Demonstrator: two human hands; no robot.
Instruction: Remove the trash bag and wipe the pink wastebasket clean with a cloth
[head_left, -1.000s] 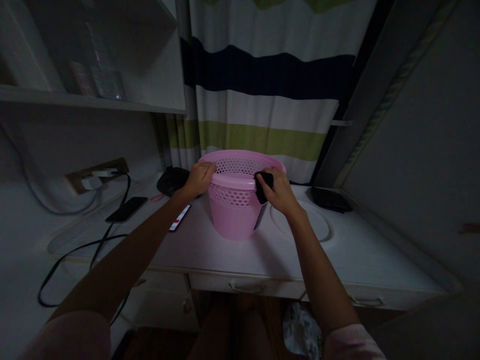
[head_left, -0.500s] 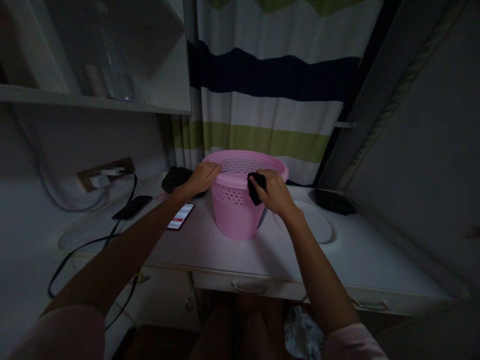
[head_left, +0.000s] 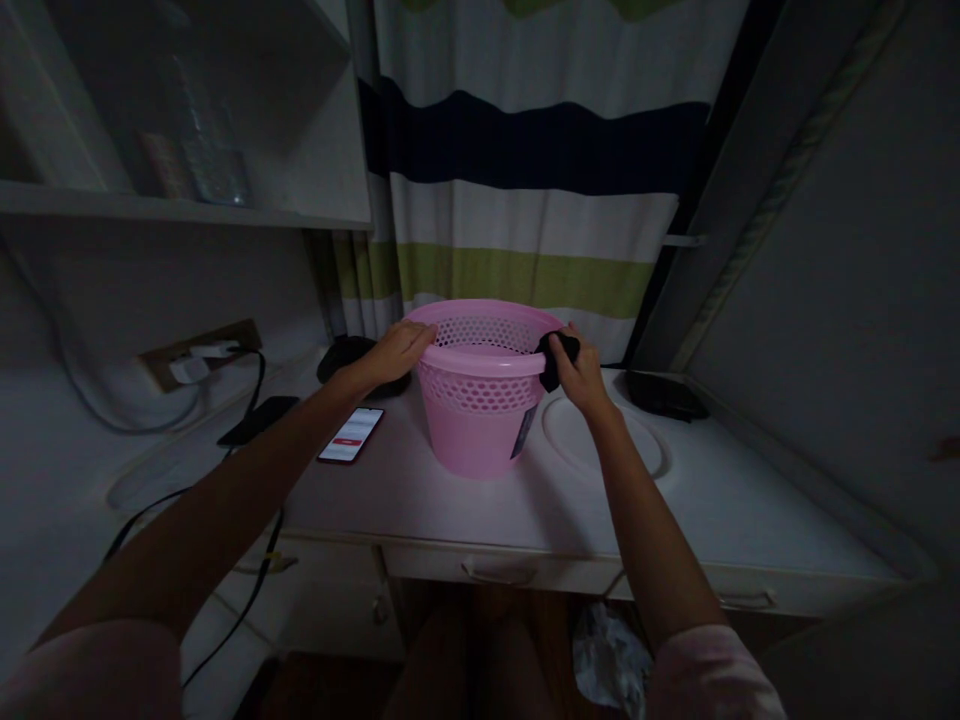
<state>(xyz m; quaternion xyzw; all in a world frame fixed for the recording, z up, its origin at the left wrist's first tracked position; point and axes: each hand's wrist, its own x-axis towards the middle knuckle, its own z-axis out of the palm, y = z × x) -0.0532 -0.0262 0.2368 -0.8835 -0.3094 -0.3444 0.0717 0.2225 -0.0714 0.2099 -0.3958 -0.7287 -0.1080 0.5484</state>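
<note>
1. The right hand (head_left: 583, 366) pinches a black cloth (head_left: 559, 360) between thumb and fingers, pressing it over the right side of a rim.
2. The left hand (head_left: 403, 350) curls its fingers over the same rim at the opposite side; its thumb cannot be made out.
3. Between the two hands, touched by the left and met by the cloth in the right, a pink basket (head_left: 476, 435) stands upright on the white surface (head_left: 450, 515), its pierced band below the rim and a dark label (head_left: 523, 434) at lower right.
4. Left of the basket, near the left forearm, lies a lit phone (head_left: 351, 436); a dark phone (head_left: 259, 420) rests farther left.
5. Just right of the basket lies a round white piece (head_left: 600, 440), with a black pouch (head_left: 665, 396) beyond.
6. Behind hangs a striped curtain (head_left: 525, 220).
</note>
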